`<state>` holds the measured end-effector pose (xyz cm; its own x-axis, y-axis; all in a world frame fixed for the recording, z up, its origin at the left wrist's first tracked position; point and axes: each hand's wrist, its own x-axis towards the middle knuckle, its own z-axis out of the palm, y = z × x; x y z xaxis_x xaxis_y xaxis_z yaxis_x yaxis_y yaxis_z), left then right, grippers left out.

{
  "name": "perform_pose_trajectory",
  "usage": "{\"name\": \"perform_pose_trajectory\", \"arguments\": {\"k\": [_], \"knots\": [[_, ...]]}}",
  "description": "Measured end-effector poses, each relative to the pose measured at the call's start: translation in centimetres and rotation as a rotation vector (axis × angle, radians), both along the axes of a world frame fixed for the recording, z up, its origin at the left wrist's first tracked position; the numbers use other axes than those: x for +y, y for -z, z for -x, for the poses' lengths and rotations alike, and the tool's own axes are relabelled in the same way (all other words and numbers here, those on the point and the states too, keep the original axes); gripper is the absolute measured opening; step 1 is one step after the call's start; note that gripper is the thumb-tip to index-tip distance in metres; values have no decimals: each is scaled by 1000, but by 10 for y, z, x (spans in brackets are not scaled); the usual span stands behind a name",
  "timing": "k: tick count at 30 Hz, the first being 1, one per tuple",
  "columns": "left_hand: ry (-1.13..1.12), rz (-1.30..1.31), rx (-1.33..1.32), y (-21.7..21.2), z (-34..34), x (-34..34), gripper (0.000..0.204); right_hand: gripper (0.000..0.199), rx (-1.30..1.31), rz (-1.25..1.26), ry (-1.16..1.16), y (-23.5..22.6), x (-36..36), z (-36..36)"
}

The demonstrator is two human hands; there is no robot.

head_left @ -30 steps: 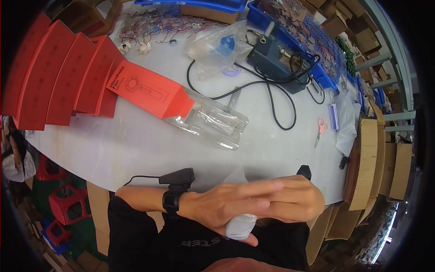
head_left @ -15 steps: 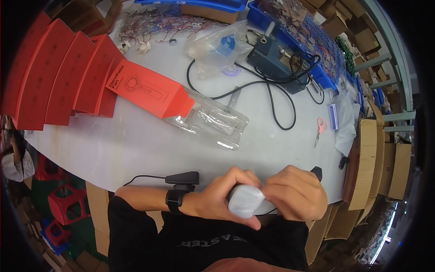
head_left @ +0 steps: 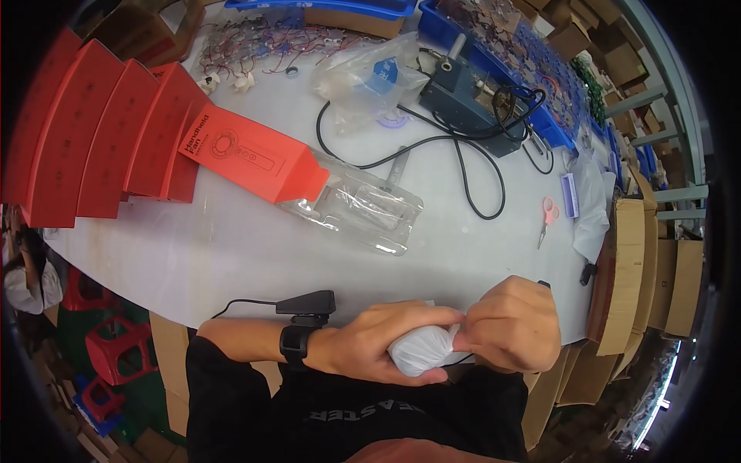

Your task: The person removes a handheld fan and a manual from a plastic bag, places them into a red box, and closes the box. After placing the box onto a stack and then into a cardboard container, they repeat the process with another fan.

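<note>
A rounded object wrapped in thin white plastic film (head_left: 421, 352) is held close in front of my body. My left hand (head_left: 364, 339) curls round it, with the thumb along its near side and the fingers along its far side. My right hand (head_left: 515, 324) is closed on the gathered, twisted end of the wrapping, at the object's right. What lies inside the wrapping is hidden. Ahead on the table, a clear plastic tray (head_left: 367, 207) lies half out of an open red box (head_left: 251, 154) printed with a handheld fan.
Several red boxes (head_left: 100, 135) stand at the left. Farther back are a clear plastic bag (head_left: 367, 85), a dark grey bench tool (head_left: 463, 104) with a looping black cable, and blue bins (head_left: 556, 139). Pink-handled scissors (head_left: 548, 218) lie at the right, near cardboard boxes (head_left: 617, 278).
The wrapping's end is now drawn tighter and twisted. My right hand has turned with its knuckles upward, and my left fingers have slid over the object's far side toward it.
</note>
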<state>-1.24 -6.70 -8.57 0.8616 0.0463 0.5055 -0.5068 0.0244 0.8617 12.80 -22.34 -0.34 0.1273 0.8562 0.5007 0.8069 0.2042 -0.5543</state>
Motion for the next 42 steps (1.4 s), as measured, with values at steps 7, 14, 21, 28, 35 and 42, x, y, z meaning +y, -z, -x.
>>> {"name": "perform_pose_trajectory", "arguments": {"k": [7,14,21,28,35,42], "knots": [[-2,38,132,-1,-4,1,65,28,-133,47,53,-6,3,5],[-137,-108,138,1,-5,1,67,40,-153,341,98,-15,-5,16],[-274,-292,71,11,-2,-6,91,53,-6,429,204,-15,0,34],[-258,-424,-2,19,-1,-14,80,60,-31,633,103,-14,4,28],[-332,-542,-131,25,-4,-15,74,52,-39,583,32,-6,5,22],[-298,-640,-7,21,-1,-14,74,50,-189,500,-55,10,-1,21]]}}
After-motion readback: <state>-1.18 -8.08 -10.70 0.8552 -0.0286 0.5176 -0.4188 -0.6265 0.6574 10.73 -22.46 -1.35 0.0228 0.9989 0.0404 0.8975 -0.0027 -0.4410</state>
